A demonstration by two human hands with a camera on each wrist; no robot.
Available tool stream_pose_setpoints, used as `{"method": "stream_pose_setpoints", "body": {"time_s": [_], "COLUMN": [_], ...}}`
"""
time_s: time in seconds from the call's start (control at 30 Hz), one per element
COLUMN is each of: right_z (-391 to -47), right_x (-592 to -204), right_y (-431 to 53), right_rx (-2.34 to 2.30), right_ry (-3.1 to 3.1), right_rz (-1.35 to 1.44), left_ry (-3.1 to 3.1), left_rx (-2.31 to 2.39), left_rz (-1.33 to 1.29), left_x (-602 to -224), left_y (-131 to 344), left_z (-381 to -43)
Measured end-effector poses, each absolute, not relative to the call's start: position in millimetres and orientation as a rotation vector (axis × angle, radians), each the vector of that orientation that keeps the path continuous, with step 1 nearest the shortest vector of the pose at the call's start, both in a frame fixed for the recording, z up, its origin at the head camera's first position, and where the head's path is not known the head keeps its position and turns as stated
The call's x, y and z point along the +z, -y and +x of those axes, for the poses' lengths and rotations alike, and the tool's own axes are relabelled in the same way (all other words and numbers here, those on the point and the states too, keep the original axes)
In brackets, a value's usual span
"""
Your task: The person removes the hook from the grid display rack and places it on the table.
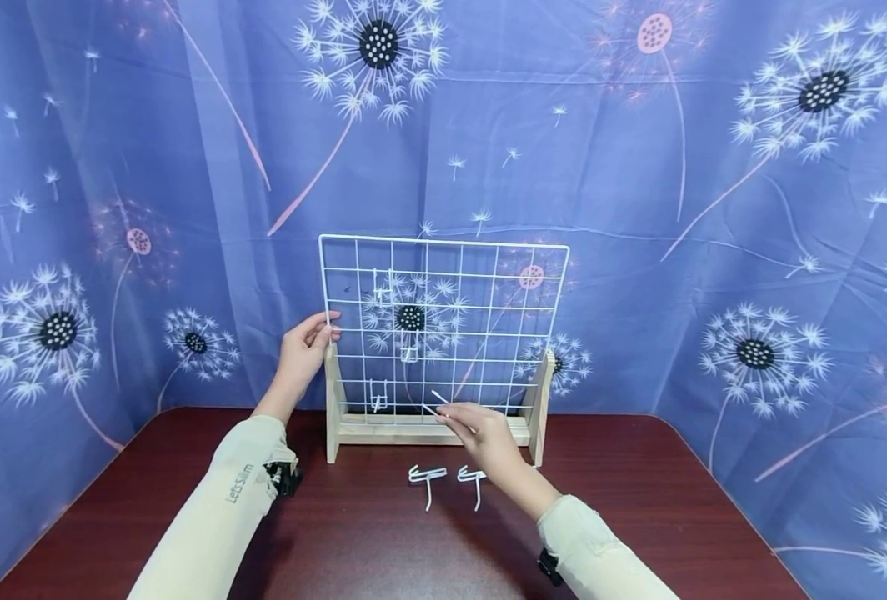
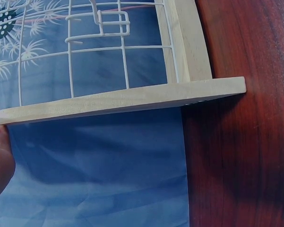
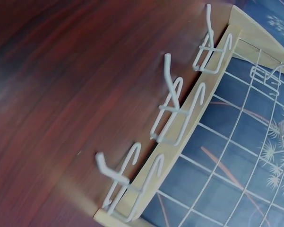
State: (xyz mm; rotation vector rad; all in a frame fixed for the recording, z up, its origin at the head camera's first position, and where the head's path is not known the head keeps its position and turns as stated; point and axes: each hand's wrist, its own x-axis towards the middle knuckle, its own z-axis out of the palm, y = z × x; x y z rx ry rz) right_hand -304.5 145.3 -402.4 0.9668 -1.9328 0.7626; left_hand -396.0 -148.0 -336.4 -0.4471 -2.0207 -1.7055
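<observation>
A white wire grid panel (image 1: pixel 443 333) stands upright in a wooden stand (image 1: pixel 428 431) on the table. My left hand (image 1: pixel 304 354) grips the panel's left edge just above the wooden upright (image 2: pixel 123 98). My right hand (image 1: pixel 481 433) pinches a white wire hook (image 1: pixel 439 397), its prongs pointing at the lower middle of the grid; the rest of it is hidden by the fingers. Hooks hang on the grid at the upper left (image 1: pixel 382 292), the middle (image 1: pixel 409 348) and the lower left (image 1: pixel 378 397). The right wrist view does not show the right hand.
Three more hooks lie on the table before the stand: a near one (image 3: pixel 127 184), a middle one (image 3: pixel 172 113) and a far one (image 3: pixel 211 52). The dark red table (image 1: pixel 353 533) meets a blue dandelion-print curtain (image 1: pixel 638 333) behind and at the sides.
</observation>
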Motion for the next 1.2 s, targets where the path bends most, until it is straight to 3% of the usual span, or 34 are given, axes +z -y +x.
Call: {"method": "stream_pose_setpoints", "body": {"time_s": [1.2], "right_z": [-269.7], "right_x": [-423.0], "right_y": [-215.6], "right_rx": [0.483], "right_ry": [1.865], "right_rz": [1.191], "left_ry": [2.03], "left_rx": [-1.67], "left_rz": [-0.425], "left_x": [-337.8], "left_y": [148.2], "left_z": [-400.5]}}
